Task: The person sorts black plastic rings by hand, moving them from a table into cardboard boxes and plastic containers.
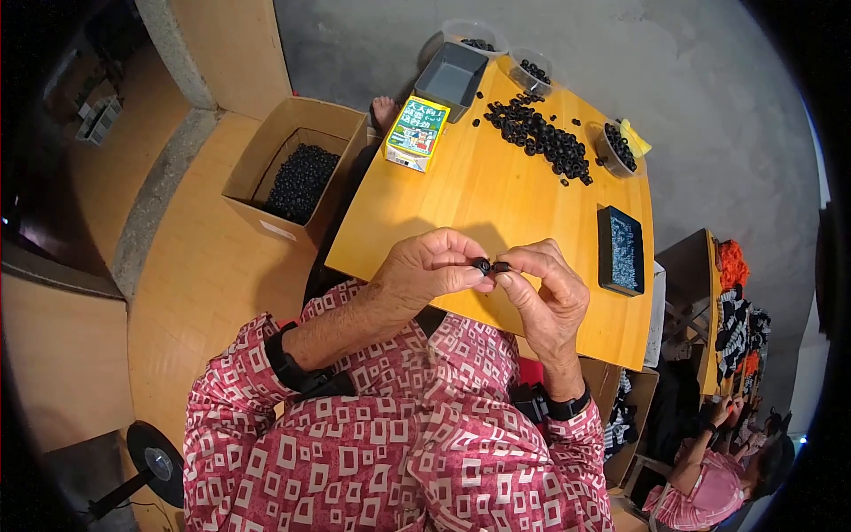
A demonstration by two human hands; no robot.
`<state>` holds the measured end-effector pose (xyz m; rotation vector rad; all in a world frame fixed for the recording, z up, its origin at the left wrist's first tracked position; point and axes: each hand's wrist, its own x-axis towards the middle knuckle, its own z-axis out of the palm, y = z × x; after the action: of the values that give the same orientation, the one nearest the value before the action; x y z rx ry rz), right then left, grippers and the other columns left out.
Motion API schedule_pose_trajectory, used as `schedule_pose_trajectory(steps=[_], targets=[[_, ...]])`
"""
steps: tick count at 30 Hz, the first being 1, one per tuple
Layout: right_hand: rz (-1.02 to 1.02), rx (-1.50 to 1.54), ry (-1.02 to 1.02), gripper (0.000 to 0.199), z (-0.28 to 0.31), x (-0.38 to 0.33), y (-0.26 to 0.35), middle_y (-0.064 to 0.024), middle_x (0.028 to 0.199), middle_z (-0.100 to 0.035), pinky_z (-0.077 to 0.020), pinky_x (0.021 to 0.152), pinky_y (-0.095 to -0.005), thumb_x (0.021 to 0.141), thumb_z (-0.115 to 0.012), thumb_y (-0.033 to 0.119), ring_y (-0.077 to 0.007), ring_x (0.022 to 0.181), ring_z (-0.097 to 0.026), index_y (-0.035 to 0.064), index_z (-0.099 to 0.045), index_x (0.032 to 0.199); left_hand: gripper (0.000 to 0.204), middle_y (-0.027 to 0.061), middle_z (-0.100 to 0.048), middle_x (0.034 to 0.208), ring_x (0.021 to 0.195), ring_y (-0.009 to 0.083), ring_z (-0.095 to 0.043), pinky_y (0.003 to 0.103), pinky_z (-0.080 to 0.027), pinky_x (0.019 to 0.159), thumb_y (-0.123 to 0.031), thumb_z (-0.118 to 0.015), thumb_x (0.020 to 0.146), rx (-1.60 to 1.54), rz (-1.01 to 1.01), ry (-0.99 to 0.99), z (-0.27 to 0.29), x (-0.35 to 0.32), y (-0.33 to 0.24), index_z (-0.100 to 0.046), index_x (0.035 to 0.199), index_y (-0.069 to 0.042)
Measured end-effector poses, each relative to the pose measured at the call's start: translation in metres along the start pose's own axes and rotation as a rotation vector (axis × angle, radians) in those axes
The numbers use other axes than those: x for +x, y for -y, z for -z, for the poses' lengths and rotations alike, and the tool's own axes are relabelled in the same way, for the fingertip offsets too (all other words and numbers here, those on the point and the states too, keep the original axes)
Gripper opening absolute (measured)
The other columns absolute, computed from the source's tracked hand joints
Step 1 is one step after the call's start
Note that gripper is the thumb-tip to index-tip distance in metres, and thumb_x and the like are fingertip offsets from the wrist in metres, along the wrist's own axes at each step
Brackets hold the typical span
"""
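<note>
Both hands meet above the near part of a yellow wooden table. My left hand pinches a small round black part with a hole in its face. In my right hand, thumb and forefinger hold another small black part, close against the first. Whether the two are joined or merely touching I cannot tell. Beyond the hands lies a loose pile of black ring-shaped parts. To the right of my right hand stands a black tray of small pale blue-grey pieces.
At the table's far end stand a grey bin, clear tubs and a printed carton. A bowl holds black parts and a yellow item. On the left, a cardboard box contains black parts. Another person sits lower right.
</note>
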<state>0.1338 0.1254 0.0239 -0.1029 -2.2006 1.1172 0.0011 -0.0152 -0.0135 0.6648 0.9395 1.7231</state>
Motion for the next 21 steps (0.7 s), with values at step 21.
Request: schedule_pose_trajectory(steps=[21], targets=[[0.204,-0.396,0.213,0.021,0.008,0.012,0.015,-0.0091,0.082,-0.065,-0.0485,0.069,-0.0350,0.072,-0.075,0.004,-0.0251,0.076,-0.058,0.0012,-0.070,0.092,0.020,0.0109,-0.067,0.102,0.095,0.0157,-0.066,0.026,-0.052,0.087,0.001,-0.062,0.089,0.120,0.039,-0.048,0.000,-0.002,0.001,-0.058,0.109,0.003]])
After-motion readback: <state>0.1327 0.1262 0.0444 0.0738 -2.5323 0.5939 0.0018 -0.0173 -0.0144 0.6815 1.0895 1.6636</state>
